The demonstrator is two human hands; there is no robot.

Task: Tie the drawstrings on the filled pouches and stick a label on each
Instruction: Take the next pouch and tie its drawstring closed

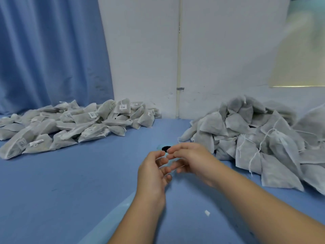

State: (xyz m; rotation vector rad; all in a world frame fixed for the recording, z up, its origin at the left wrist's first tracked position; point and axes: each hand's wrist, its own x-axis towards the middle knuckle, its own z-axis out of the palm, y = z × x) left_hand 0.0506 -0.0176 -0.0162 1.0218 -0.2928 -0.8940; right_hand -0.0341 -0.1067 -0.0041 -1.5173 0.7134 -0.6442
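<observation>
1. Untied pouches (255, 138) are heaped right of the dark spot (166, 148), and labelled pouches (70, 124) lie left of it.
2. The left hand (153, 173) and right hand (191, 161) hover just before the spot. Their fingers (175, 150) are curled, but blur hides any grip.
3. The pouches look light and floppy, so pinch one at the neck, by the strings.

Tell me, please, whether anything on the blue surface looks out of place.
A small white scrap lies alone on the blue surface, apart from the left pile and right pile. A dark round spot farther back may be a hole.
</observation>
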